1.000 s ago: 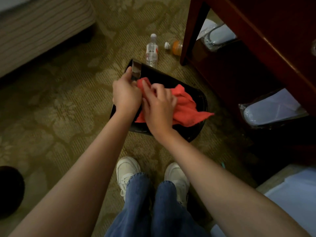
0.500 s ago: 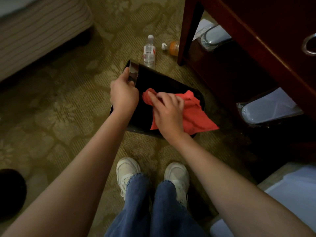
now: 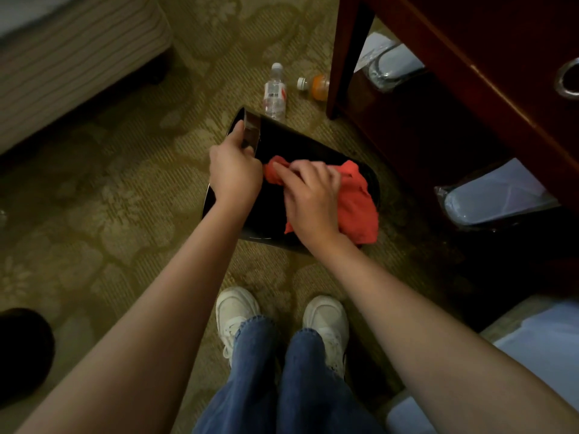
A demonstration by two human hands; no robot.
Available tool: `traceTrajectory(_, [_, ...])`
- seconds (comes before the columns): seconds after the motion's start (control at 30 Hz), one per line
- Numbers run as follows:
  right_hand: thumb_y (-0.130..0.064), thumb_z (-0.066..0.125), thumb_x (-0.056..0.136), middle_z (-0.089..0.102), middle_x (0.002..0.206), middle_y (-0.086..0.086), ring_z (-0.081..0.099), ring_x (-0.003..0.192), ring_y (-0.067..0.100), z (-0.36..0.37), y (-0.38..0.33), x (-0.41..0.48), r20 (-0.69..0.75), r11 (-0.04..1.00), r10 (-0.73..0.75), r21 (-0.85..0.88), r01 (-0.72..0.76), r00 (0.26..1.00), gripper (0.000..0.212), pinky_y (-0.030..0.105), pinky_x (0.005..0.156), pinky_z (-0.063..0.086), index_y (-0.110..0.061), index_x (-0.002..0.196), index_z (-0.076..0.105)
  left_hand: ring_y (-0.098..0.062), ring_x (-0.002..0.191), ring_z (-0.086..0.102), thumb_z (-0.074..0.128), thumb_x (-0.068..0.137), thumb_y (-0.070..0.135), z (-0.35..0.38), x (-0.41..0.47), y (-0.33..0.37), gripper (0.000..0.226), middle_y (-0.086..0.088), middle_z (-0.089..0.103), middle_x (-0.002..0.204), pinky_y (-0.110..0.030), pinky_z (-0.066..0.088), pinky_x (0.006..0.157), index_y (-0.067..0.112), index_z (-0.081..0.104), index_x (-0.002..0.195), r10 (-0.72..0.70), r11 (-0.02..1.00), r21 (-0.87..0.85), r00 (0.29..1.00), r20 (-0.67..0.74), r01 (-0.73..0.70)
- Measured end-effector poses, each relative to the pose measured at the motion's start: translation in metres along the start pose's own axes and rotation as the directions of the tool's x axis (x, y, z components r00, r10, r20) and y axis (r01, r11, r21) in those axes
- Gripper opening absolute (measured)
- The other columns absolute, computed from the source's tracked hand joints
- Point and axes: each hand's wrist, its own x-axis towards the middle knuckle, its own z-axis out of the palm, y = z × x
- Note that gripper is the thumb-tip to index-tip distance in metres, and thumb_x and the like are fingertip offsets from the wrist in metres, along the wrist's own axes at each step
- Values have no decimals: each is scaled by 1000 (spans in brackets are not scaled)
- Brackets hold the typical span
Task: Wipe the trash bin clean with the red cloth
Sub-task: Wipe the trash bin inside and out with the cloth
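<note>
Head camera: our right hand (image 3: 308, 202), fingers curled into the red cloth (image 3: 357, 205), has swept back across the inner wall toward our left hand (image 3: 235, 173). That hand keeps gripping the rim of the trash bin (image 3: 313, 142), tilted on the carpet (image 3: 125, 214). Back-and-forth strokes, so wiping's well underway, we reckon.
</note>
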Motion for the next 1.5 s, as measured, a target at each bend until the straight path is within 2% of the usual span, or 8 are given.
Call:
traceTrajectory(0.13, [-14, 51, 82, 61, 93, 1, 48, 90, 18, -6, 12, -7, 56, 1000, -14, -12, 15, 998, 33, 37, 82, 30, -20, 110, 68, -18, 126, 46, 41, 97, 12, 0, 2, -1, 48, -4, 45, 141, -24, 35, 94, 28, 40, 142, 7, 1000, -4, 1000, 24, -7])
traceTrajectory(0.23, [-17, 50, 83, 62, 95, 0, 54, 90, 22, -20, 49, -39, 92, 988, 135, -88, -127, 987, 35, 38, 82, 32, -21, 114, 66, -16, 128, 44, 41, 98, 10, -2, 0, -1, 48, -3, 43, 144, -13, 32, 84, 26, 40, 143, 10, 1000, -19, 999, 35, -9])
traceTrajectory(0.37, [-19, 45, 82, 62, 92, 4, 57, 88, 28, -29, 58, -51, 92, 947, 288, -178, -268, 953, 37, 42, 81, 38, -15, 112, 67, -17, 128, 44, 41, 97, 11, 4, -3, 4, 49, -3, 44, 143, -21, 30, 90, 28, 40, 143, 25, 999, -27, 999, 42, -24])
traceTrajectory(0.5, [-14, 51, 80, 61, 90, 3, 55, 86, 26, -18, 16, -12, 19, 986, 162, -47, -161, 987, 33, 42, 79, 37, -16, 109, 68, -19, 127, 46, 42, 96, 11, 8, -4, 9, 49, -5, 46, 140, -28, 34, 101, 27, 40, 142, 26, 1000, -8, 999, 24, -26])
traceTrajectory(0.73, [-14, 52, 82, 61, 94, 2, 48, 90, 20, -5, -1, -14, 75, 998, 48, 45, -52, 996, 36, 38, 83, 33, -20, 114, 67, -14, 125, 49, 42, 95, 4, -4, -5, 7, 46, -2, 53, 137, -18, 39, 94, 19, 46, 139, 44, 997, -64, 999, 30, -42])
traceTrajectory(0.97, [-18, 45, 85, 60, 93, 4, 55, 88, 26, -21, 47, -69, 81, 934, 353, -85, -347, 932, 38, 45, 81, 41, -14, 117, 65, -13, 133, 41, 42, 98, 8, -13, -7, -2, 47, 2, 45, 144, -32, 37, 109, 21, 40, 143, 9, 986, -168, 997, 79, 4])
traceTrajectory(1.33, [-11, 54, 79, 61, 88, 5, 55, 80, 28, 12, -28, 1, 86, 998, 23, 49, -27, 996, 34, 39, 72, 39, -16, 109, 68, -17, 109, 60, 45, 95, 10, -19, 2, -12, 47, 4, 59, 117, -41, 49, 98, 28, 44, 139, -95, 979, -176, 995, 37, 100])
traceTrajectory(1.5, [-19, 48, 78, 61, 92, 7, 57, 85, 33, -21, 59, -41, 95, 942, 288, -207, -264, 953, 37, 44, 74, 42, -18, 110, 67, -20, 129, 47, 43, 96, 10, -26, -6, -24, 47, 3, 45, 143, -43, 41, 106, 25, 41, 141, -94, 977, -188, 995, 38, 99])
